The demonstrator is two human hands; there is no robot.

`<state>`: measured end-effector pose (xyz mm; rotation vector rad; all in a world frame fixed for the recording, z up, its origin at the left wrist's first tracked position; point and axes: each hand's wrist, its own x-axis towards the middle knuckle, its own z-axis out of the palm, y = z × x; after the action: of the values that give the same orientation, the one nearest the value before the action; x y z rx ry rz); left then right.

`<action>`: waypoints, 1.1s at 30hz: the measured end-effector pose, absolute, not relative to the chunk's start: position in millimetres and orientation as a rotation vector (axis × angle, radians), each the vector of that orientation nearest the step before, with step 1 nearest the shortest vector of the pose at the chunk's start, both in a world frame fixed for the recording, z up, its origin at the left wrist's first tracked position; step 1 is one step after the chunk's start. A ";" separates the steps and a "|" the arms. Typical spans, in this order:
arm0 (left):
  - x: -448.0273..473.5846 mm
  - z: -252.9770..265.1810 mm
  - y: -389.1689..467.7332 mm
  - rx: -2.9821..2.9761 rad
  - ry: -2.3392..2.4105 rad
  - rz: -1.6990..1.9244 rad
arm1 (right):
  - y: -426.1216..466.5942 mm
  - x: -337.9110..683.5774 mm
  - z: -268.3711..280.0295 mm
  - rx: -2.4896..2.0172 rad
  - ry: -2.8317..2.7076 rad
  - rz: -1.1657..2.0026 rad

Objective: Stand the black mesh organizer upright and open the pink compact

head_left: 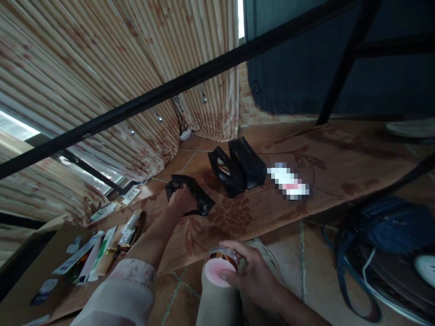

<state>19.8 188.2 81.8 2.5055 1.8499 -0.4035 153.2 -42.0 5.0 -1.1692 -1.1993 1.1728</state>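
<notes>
My right hand (253, 274) grips a round pink cosmetic jar (217, 270) with a shiny copper-coloured band, thumb across its pink face, just above my knees. Reaching forward, my left hand (183, 200) is closed at a black bag (200, 199) on the brown patterned cloth; the fingertips are hidden against the bag. Two more black bags stand to its right: one has a cut-out opening (234, 174), and behind it is a taller one (251, 160).
A blurred-out bright object (288, 182) lies right of the bags. Several tubes and bottles (102, 253) lie at left by a cardboard box (30, 276). A black metal bar (190, 81) crosses overhead. A blue bag with a strap (390, 226) is at right.
</notes>
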 end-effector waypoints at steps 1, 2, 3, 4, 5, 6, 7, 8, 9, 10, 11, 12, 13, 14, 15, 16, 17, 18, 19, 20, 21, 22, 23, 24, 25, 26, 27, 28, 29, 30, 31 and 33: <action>19.0 85.3 187.6 2.507 1.870 -0.373 | -42.0 153.2 4.5 -1.174 -1.195 1.190; 17.8 89.2 187.3 2.511 1.888 -0.339 | -42.0 153.0 4.0 -1.184 -1.193 1.203; 16.1 93.6 187.2 2.518 1.901 -0.303 | -42.2 152.6 3.3 -1.195 -1.191 1.211; 13.9 98.3 187.4 2.527 1.905 -0.269 | -42.4 152.0 2.6 -1.204 -1.187 1.215; 11.3 103.4 187.7 2.536 1.905 -0.235 | -42.7 151.2 1.6 -1.207 -1.184 1.218; 8.6 108.4 188.0 2.544 1.900 -0.199 | -43.0 150.2 0.6 -1.209 -1.178 1.221; 5.9 113.0 188.2 2.551 1.892 -0.164 | -43.2 149.2 -0.5 -1.216 -1.168 1.220; 3.5 117.1 188.2 2.554 1.882 -0.130 | -43.4 148.3 -1.7 -1.229 -1.157 1.212; 1.7 120.4 187.8 2.549 1.878 -0.101 | -43.4 147.5 -2.8 -1.244 -1.148 1.199; 0.5 122.7 187.3 2.539 1.881 -0.074 | -43.3 146.9 -4.0 -1.257 -1.145 1.185; -0.1 124.2 186.5 2.522 1.893 -0.048 | -43.0 146.7 -5.1 -1.267 -1.142 1.168; -0.2 124.8 185.6 2.504 1.910 -0.021 | -42.7 146.9 -6.2 -1.273 -1.146 1.152; 0.0 124.6 184.7 2.485 1.930 0.005 | -42.2 147.3 -7.3 -1.276 -1.161 1.144; 0.4 123.9 183.9 2.469 1.948 0.035 | -41.7 148.0 -8.5 -1.279 -1.181 1.139; 0.7 122.8 183.1 2.453 1.965 0.067 | -41.3 148.7 -9.8 -1.283 -1.205 1.138; 0.9 121.3 182.5 2.435 1.981 0.100 | -40.8 149.4 -11.1 -1.289 -1.230 1.137; 0.9 119.5 182.0 2.416 1.995 0.133 | -40.4 150.0 -12.5 -1.296 -1.252 1.135; 0.8 117.4 181.6 2.398 2.003 0.158 | -40.0 150.4 -13.7 -1.302 -1.268 1.131; 0.6 115.0 181.3 2.387 1.996 0.175 | -39.6 150.5 -14.9 -1.310 -1.276 1.125; 0.4 112.4 181.0 2.384 1.974 0.181 | -39.3 150.4 -16.0 -1.316 -1.281 1.120; 0.3 109.5 180.7 2.390 1.939 0.177 | -39.0 150.1 -17.0 -1.324 -1.285 1.118; 0.3 106.4 180.5 2.403 1.892 0.166 | -38.6 149.7 -17.9 -1.331 -1.287 1.113; 0.4 103.2 180.3 2.418 1.840 0.149 | -38.3 149.3 -18.7 -1.336 -1.290 1.105; 0.7 99.9 180.2 2.430 1.787 0.129 | -38.0 148.9 -19.7 -1.339 -1.292 1.093; 1.1 96.6 180.1 2.442 1.737 0.108 | -37.8 148.6 -20.8 -1.341 -1.295 1.075; 1.6 93.5 180.1 2.451 1.690 0.082 | -37.6 148.5 -22.0 -1.340 -1.300 1.056; 2.1 90.7 180.1 2.459 1.647 0.053 | -37.6 148.5 -23.2 -1.338 -1.307 1.039; 2.7 88.1 180.0 2.465 1.609 0.024 | -37.5 148.6 -24.3 -1.332 -1.317 1.027; 3.5 85.8 179.9 2.470 1.579 -0.003 | -37.6 148.7 -25.4 -1.326 -1.328 1.026; 4.4 83.9 179.7 2.473 1.558 -0.027 | -37.7 148.7 -26.2 -1.321 -1.337 1.033; 5.5 82.3 179.3 2.475 1.545 -0.047 | -37.8 148.5 -26.7 -1.319 -1.336 1.041; 8.0 80.2 178.5 2.479 1.535 -0.074 | -38.2 147.7 -26.9 -1.319 -1.310 1.064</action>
<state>8.0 178.5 80.2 2.4790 1.5351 -0.0736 147.7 -38.2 -26.9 -1.3194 -1.3099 1.0637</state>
